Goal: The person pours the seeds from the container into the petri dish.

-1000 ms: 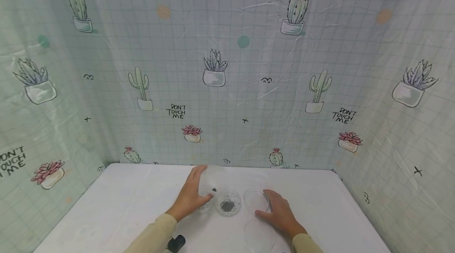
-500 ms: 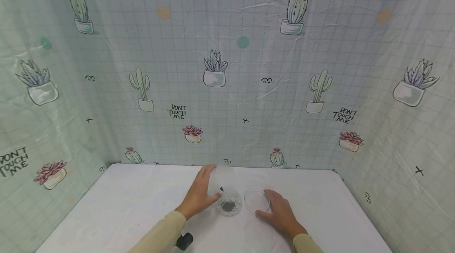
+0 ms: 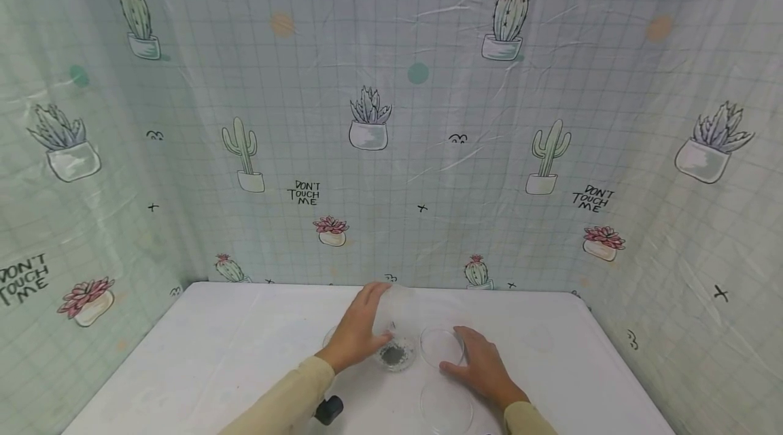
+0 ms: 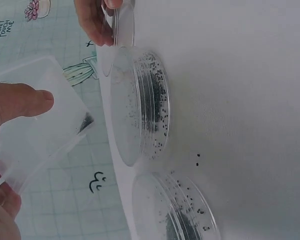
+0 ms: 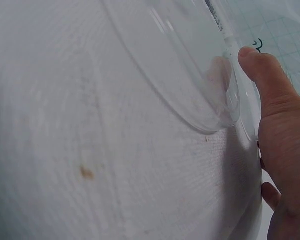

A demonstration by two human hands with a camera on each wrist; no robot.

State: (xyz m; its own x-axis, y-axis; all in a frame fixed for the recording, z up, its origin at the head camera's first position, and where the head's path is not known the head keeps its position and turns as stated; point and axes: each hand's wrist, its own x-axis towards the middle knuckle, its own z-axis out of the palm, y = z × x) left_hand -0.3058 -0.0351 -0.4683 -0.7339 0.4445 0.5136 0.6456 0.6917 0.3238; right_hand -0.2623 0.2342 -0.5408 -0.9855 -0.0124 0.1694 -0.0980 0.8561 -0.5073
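Observation:
My left hand (image 3: 357, 329) grips a translucent, square-cornered plastic container (image 4: 45, 115) by its sides, tilted. A small heap of dark granules (image 4: 85, 122) lies in its lower corner. It hangs close over the middle petri dish (image 3: 394, 356), which has dark granules scattered and heaped inside. Another petri dish with granules (image 4: 187, 212) stands to its left, mostly hidden behind my left hand in the head view. On the right, my right hand (image 3: 486, 363) holds a clear petri dish (image 3: 437, 348) between thumb and fingers; no granules show in it.
A clear round lid or dish (image 3: 446, 409) lies in front of the right petri dish. A black cylindrical object (image 3: 329, 410) is beside my left sleeve. Two loose granules (image 4: 198, 160) lie on the white table (image 3: 245, 326). Cactus-print sheeting (image 3: 391, 217) surrounds the table.
My left hand has moved right with the container, from near the left petri dish to over the middle one. The granules in its corner look fewer. My right hand has stayed in place.

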